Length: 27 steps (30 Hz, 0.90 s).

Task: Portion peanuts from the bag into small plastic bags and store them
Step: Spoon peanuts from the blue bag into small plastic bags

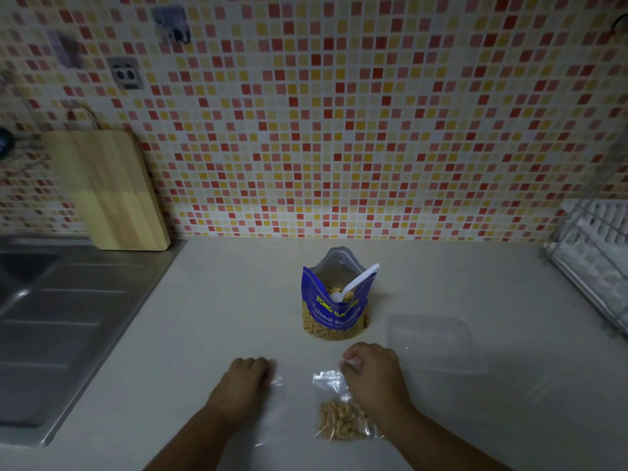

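Right now my right fingers pinch the top edge of one filled small bag, and my left fingers curl on one empty bag. One peanut bag stands just beyond, holding one spoon. Open worktop runs left to the sink.

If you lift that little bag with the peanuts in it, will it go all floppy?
Probably floppy: the small bag is thin clear plastic and already wrinkled. The peanuts sit bunched at one end, so that end would likely sag if it is lifted by the top. It holds only a small clump, so it should feel light.
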Available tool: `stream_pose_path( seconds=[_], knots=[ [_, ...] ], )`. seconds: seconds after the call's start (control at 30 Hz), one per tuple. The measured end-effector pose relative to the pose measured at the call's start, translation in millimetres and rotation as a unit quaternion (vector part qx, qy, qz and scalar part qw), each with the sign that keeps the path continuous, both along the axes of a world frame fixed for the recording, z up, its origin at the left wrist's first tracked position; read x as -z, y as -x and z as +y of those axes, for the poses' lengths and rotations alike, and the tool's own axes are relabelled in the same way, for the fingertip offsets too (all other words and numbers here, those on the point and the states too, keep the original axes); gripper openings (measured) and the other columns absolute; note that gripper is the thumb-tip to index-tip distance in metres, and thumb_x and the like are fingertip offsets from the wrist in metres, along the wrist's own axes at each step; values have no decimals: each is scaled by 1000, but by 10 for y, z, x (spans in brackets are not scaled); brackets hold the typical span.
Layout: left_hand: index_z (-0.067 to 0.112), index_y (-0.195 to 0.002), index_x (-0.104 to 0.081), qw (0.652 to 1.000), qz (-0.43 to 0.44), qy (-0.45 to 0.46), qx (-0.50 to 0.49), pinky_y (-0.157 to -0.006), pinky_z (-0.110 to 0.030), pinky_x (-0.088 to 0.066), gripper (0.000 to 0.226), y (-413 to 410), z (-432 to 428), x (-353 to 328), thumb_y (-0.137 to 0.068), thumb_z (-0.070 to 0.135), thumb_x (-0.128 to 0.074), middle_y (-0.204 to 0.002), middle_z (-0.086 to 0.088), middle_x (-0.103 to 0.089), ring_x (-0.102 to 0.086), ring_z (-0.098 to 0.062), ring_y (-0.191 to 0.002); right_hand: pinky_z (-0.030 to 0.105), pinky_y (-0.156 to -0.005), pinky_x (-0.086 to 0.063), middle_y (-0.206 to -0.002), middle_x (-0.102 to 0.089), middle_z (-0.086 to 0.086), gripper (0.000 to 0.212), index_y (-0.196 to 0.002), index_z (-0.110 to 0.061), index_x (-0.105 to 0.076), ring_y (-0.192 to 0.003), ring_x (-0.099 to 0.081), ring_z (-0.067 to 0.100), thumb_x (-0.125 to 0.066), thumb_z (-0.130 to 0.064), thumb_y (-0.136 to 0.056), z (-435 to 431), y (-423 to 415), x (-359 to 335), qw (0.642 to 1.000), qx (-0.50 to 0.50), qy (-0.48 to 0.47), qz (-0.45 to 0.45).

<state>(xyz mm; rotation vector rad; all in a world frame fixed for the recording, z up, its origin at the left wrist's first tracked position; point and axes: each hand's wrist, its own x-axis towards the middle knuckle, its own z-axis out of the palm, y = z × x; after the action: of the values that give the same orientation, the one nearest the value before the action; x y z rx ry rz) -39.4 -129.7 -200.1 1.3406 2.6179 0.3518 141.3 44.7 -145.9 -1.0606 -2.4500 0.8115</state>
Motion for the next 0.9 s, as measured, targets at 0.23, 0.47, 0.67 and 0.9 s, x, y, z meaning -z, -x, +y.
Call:
stream_pose_path(
  seconds=[0.23,0.47,0.67,0.9],
  knots=[
    [11,-90,-60,998,-60,22,-18,-80,-28,-42,39,-52,40,-130,-80,37,-33,-97,-13,-57,-57,-31,-91,15,-77,-28,-70,-43,-17,17,-92,-26,-66,-82,-40,10,-58,-30,-78,-78,37,-53,998,-63,-7,-7],
    [21,-86,-51,994,-98,3,55,-71,-30,-38,17,-86,102,-510,-82,30,-37,-89,-6,-63,-54,-22,-81,-2,-75,-27,-81,-51,-24,30,-106,-33,-65,-97,-44,6,-68,-32,-76,-147,72,-185,988,-139,63,0],
    [32,-83,-49,973,-165,-106,119,-64,-13,-39,18,-244,311,-1199,-85,15,-56,-70,17,-55,-48,3,-65,12,-74,-41,-75,-58,-14,18,-96,-26,-73,-88,-58,10,-69,-28,-78,-187,144,-477,982,-163,93,35],
    [25,-91,-74,863,-439,-248,-27,-64,-11,-47,22,-358,398,-1494,-87,8,-60,-79,6,-73,-61,0,-72,15,-61,-41,-56,-60,-8,33,-53,-33,-63,-58,-51,-2,-71,-13,-79,-104,112,-764,961,-73,222,148]
  ],
)
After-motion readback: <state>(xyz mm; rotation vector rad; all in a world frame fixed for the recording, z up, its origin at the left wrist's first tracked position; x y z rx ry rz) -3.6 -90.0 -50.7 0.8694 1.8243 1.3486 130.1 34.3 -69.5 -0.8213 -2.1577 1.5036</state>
